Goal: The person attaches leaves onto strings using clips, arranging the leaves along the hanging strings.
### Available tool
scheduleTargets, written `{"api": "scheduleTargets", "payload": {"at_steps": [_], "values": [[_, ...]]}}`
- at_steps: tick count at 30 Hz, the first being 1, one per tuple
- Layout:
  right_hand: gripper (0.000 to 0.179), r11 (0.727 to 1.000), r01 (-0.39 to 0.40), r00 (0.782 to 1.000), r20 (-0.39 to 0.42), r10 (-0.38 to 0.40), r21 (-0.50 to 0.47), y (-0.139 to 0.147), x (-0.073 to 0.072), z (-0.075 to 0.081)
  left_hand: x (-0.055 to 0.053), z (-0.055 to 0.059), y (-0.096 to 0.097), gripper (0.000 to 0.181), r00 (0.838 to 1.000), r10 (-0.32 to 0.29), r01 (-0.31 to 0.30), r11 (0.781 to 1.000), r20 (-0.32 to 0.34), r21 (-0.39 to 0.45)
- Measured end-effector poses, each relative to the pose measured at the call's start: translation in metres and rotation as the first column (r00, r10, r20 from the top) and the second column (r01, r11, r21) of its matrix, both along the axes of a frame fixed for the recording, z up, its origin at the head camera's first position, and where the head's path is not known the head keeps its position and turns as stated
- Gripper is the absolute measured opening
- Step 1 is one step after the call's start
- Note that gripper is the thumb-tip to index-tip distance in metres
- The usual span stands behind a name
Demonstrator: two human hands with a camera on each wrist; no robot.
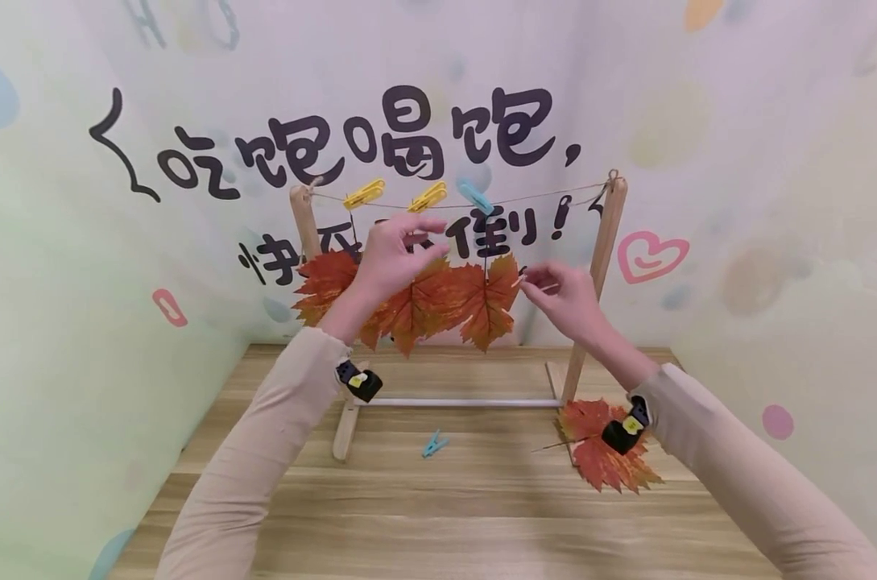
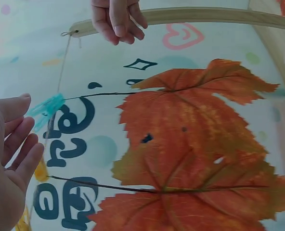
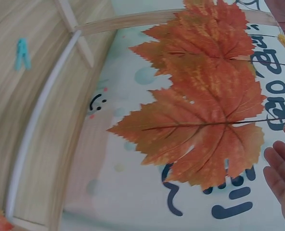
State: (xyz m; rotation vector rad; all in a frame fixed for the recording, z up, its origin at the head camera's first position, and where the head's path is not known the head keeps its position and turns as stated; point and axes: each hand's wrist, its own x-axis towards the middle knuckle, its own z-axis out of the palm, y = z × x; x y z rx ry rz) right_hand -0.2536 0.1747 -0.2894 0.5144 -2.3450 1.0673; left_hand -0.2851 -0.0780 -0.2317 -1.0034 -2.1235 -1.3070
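My left hand (image 1: 398, 250) hovers just below the string, its fingers loosely bent with nothing between them. In the left wrist view it is beside the blue clothespin (image 2: 47, 109), which clips a leaf stem to the string. Two yellow clothespins (image 1: 364, 194) sit further left on the string. From the clothespins hang three orange-red maple-like leaves (image 1: 485, 302), overlapping; my left hand and forearm partly cover the left and middle ones. My right hand (image 1: 564, 294) is in the air near the right leaf's edge, fingers loosely bent and holding nothing visible.
The string runs between two wooden posts (image 1: 603, 242), joined low by a white rod (image 1: 460, 403). On the table (image 1: 409, 515) lie a blue clothespin (image 1: 434, 444) and another orange-red leaf (image 1: 608, 463), by the right post's foot. A printed wall stands behind.
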Motion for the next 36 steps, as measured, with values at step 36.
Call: {"api": "scheduleTargets", "payload": {"at_steps": [36], "values": [[0.024, 0.986, -0.127, 0.942, 0.324, 0.085, 0.111, 0.057, 0.044, -0.149, 0.013, -0.184, -0.030, 0.031, 0.915, -0.009, -0.019, 0.998, 0.402, 0.065]]}}
